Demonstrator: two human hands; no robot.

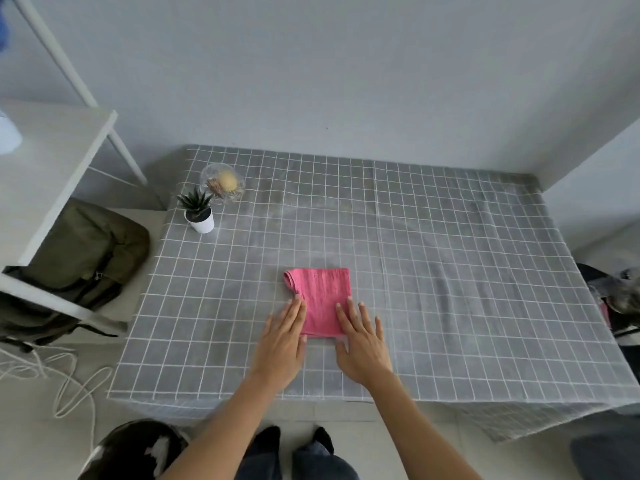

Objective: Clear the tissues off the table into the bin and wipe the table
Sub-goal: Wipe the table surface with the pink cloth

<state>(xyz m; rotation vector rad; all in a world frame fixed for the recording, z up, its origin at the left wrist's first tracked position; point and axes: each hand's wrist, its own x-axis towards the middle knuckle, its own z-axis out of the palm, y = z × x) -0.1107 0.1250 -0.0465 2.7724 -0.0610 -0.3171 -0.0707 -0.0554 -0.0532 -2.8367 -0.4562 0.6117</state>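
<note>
Folded pink cloth (322, 299) lies near the middle of the grey checked table (450, 271); left hand (282, 344) and right hand (362, 344) rest flat, fingers spread, on its near corners, gripping nothing; no tissues visible.

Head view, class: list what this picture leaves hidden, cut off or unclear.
- Bin: cut off by the bottom edge, contents unseen.
- Pink cloth: near corners covered by left hand and right hand.
- Glass bowl: contents too small to identify.
- Right-edge objects: cropped and blurred.
</note>
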